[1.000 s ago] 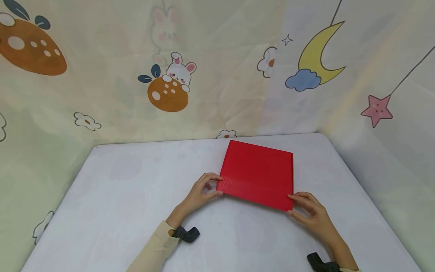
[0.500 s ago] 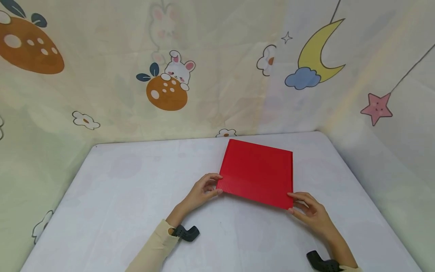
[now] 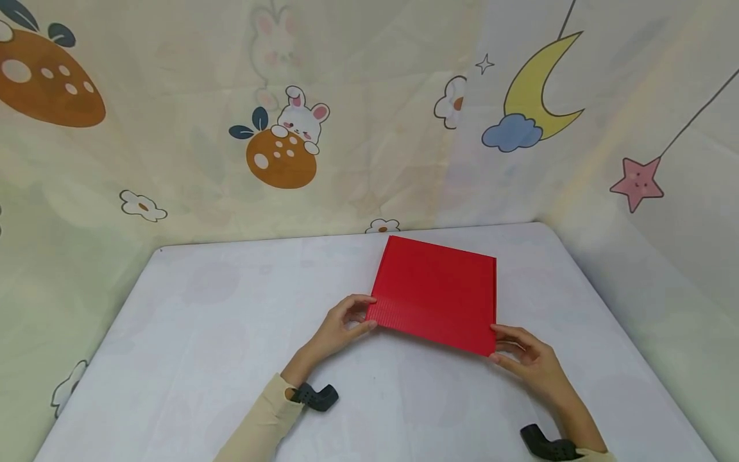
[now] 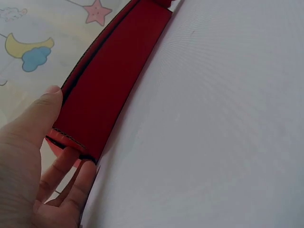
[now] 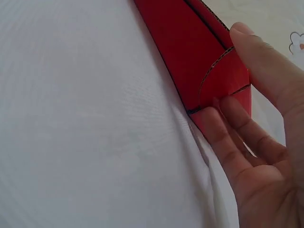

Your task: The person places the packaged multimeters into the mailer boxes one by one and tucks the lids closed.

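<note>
A flat red cardboard box [image 3: 435, 292] lies at a slant on the white table, its lid down, with a ridged band along the near part of the top. My left hand [image 3: 337, 326] grips the near left corner. In the left wrist view its thumb [image 4: 49, 102] is at the lid's front edge and fingers reach the side flap. At the near right corner, my right hand [image 3: 530, 360] holds the box between thumb and fingers. The right wrist view shows the red front wall [image 5: 183, 52] and a rounded corner flap [image 5: 223, 78]. The inside is hidden.
The white-covered table [image 3: 231, 359] has its far edge against a patterned cloth backdrop [image 3: 369, 128]. Further cloth hangs at the left and right. A black wrist device [image 3: 315, 396] is worn on the left wrist, and another black device [image 3: 547, 444] on the right.
The box stays in place with both hands at its near corners. My right fingertips have slid slightly outward toward the box's right edge. The whole view has shifted a little.
</note>
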A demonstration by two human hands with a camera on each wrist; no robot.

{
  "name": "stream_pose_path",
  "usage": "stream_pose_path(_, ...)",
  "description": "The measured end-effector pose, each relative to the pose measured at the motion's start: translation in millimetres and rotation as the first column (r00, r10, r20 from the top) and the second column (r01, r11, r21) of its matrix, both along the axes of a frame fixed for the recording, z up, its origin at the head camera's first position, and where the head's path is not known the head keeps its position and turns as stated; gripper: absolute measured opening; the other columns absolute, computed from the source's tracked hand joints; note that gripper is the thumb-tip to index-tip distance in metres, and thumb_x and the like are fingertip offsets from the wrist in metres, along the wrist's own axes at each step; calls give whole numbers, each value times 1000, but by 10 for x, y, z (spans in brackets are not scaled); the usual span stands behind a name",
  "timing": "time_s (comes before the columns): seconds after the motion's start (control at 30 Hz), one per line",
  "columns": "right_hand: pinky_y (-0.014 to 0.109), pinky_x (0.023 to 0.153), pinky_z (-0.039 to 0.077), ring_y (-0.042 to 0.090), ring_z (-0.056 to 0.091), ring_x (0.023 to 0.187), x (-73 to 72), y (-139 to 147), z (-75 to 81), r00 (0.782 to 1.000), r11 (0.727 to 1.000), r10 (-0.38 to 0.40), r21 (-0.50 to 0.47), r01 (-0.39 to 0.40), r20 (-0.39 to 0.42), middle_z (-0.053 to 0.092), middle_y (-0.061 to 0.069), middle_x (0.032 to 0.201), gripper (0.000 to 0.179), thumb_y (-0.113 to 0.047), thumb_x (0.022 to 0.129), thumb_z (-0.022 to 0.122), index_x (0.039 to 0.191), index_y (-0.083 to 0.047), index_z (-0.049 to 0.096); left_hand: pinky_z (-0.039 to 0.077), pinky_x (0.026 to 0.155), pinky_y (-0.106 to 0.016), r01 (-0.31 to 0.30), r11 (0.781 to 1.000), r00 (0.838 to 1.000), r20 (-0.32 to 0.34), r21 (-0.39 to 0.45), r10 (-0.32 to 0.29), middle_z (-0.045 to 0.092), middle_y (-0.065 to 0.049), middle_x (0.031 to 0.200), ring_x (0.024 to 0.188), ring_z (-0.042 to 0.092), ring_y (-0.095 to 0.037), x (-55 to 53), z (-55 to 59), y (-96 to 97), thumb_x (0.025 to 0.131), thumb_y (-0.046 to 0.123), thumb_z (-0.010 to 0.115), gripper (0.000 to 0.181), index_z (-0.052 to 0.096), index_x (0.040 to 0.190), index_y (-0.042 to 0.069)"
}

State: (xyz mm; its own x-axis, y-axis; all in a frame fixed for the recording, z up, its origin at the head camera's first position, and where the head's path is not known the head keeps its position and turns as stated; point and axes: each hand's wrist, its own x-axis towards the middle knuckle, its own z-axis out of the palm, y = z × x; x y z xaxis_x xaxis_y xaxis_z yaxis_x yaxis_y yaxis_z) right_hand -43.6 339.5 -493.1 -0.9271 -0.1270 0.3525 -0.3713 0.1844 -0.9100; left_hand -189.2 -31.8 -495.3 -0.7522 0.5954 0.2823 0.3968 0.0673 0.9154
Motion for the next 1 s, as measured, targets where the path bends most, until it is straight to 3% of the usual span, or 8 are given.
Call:
stream_pose_path(0.1, 23, 83, 54, 12, 63, 98, -4, -1, -20, 1000, 1000, 5, -19, -4, 20, 60, 11, 110, 60, 23, 76, 67, 132, 15, 47, 53, 89, -29, -13, 1000, 999, -42, -10, 13, 59, -6, 126, 109, 58, -18, -58, -147, -7, 86, 11, 75, 46, 57, 128, 11)
stream_pose_path(0.23, 20, 80, 54, 10, 63, 92, -13, -29, -43, 999, 998, -37, 60, 36, 9, 58, 9, 105, 63, 20, 76, 70, 134, 10, 47, 52, 91, -33, -38, 999, 996, -76, -27, 36, 60, -7, 124, 109, 59, -20, -43, -137, -6, 84, 7, 76, 46, 59, 127, 9)
stream_pose_path(0.47, 17, 86, 51, 5, 51, 114, -29, -45, -86, 996, 985, -72, 154, 79, -50, 45, 9, 136, 67, 20, 76, 70, 138, 7, 47, 52, 88, -48, -53, 998, 995, -81, -19, 51, 59, -20, 119, 105, 59, -35, -35, -144, 36, 82, -4, 74, 58, 51, 135, 0)
stream_pose_path(0.63, 16, 91, 48, 3, 49, 119, -45, -45, -97, 996, 983, -85, 165, 83, 4, 42, -2, 144, 75, 15, 79, 71, 146, 2, 39, 55, 85, -38, -77, 993, 995, -73, -88, 70, 60, -12, 117, 104, 62, -24, -90, -150, 52, 83, 7, 77, 73, 42, 147, 12)
stream_pose_path(0.73, 15, 89, 49, 4, 52, 116, -64, -46, -93, 993, 976, -120, 186, 115, 16, 44, -4, 145, 81, 11, 79, 74, 149, -4, 36, 56, 79, -28, -94, 989, 993, -75, -115, 86, 59, -7, 122, 100, 65, -17, -127, -147, 55, 83, 15, 79, 73, 44, 146, 20)
stream_pose_path(0.87, 14, 86, 50, 3, 55, 112, -96, -53, -82, 986, 963, -164, 216, 162, -9, 48, -2, 141, 80, 8, 78, 76, 148, -6, 39, 54, 71, -25, -113, 989, 991, -83, -98, 105, 61, -5, 128, 95, 64, -17, -160, -151, 68, 82, 17, 80, 69, 48, 143, 22)
stream_pose_path(1.0, 14, 83, 51, 1, 58, 106, -131, -98, -75, 976, 950, -214, 228, 215, -29, 52, -1, 137, 74, 7, 80, 75, 146, -6, 44, 54, 82, -27, -136, 985, 986, -108, -104, 124, 59, -6, 133, 108, 61, -20, -174, -175, 105, 83, 16, 79, 68, 47, 143, 18)
